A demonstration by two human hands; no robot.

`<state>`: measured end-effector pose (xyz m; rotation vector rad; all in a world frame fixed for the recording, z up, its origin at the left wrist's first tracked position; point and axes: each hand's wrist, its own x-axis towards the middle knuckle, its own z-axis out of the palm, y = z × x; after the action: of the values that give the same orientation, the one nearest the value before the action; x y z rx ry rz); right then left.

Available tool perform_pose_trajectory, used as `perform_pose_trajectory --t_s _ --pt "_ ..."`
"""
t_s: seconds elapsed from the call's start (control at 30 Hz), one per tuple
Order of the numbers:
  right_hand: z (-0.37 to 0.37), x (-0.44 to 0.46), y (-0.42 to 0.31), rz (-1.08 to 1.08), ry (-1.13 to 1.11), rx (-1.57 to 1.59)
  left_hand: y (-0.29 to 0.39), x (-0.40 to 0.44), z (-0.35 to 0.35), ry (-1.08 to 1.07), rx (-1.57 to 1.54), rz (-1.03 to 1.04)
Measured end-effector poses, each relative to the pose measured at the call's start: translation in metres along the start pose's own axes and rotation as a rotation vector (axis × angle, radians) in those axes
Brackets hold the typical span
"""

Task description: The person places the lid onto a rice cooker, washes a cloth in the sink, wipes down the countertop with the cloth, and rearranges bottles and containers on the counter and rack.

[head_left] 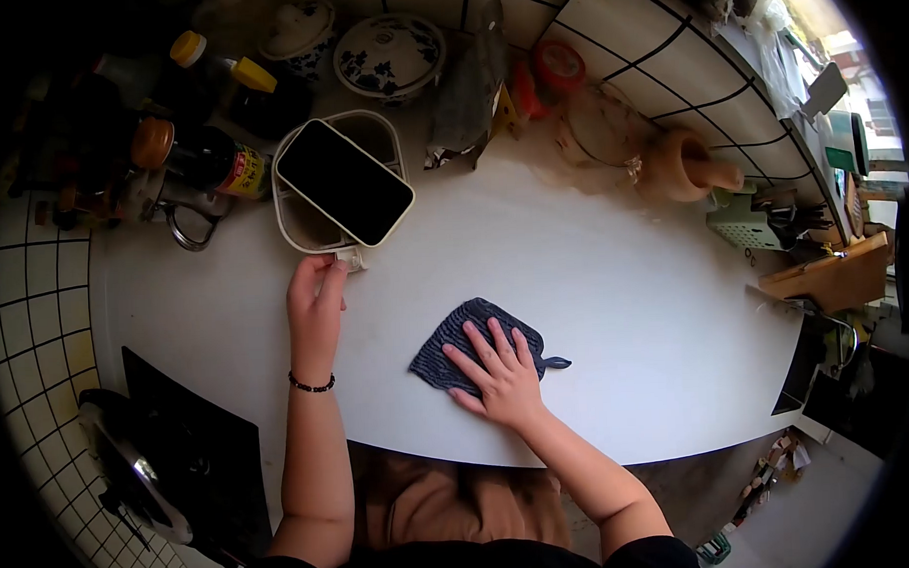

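My right hand [505, 382] lies flat with fingers spread on a folded dark blue-grey cloth [435, 359], which has a small loop at its right corner. The cloth rests on the white countertop [424, 275]. To the left, my left hand [317, 293] has its fingers closed at the short handle [353, 259] of a whitish plastic container [286, 222]. A phone [341, 178] with a black screen and pale edge lies slanted across the container's top, covering much of its inside. My left wrist wears a dark beaded bracelet [312, 383].
Sauce bottles [195, 158] and a metal cup [194, 218] stand at the left back. Behind are a lidded patterned bowl [389, 54] and a foil bag [465, 98]. A wooden mortar [674, 166], green basket [743, 222] and cutting board [833, 273] are right; a black stove [195, 443] is front left.
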<state>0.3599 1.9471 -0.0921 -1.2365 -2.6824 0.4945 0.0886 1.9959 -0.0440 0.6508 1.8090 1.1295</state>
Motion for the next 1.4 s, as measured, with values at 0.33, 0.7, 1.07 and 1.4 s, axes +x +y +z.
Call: perform_pose_trajectory --t_s 0.33,0.7,1.07,1.4 --pt "-0.019 0.022 0.082 0.531 0.365 -0.116 -0.012 0.005 0.017 -0.159 -0.505 -0.020" --pt "0.005 0.117 0.002 0.176 0.277 -0.026 -0.036 0.002 0.000 0.032 -0.487 0.076" --pt "0.019 0.005 -0.028 0.004 0.035 -0.001 -0.047 -0.078 -0.028 0.133 -0.546 0.033" --pt "0.029 0.212 -0.019 0.000 0.334 0.006 -0.056 -0.158 -0.079 0.171 -0.484 0.132"
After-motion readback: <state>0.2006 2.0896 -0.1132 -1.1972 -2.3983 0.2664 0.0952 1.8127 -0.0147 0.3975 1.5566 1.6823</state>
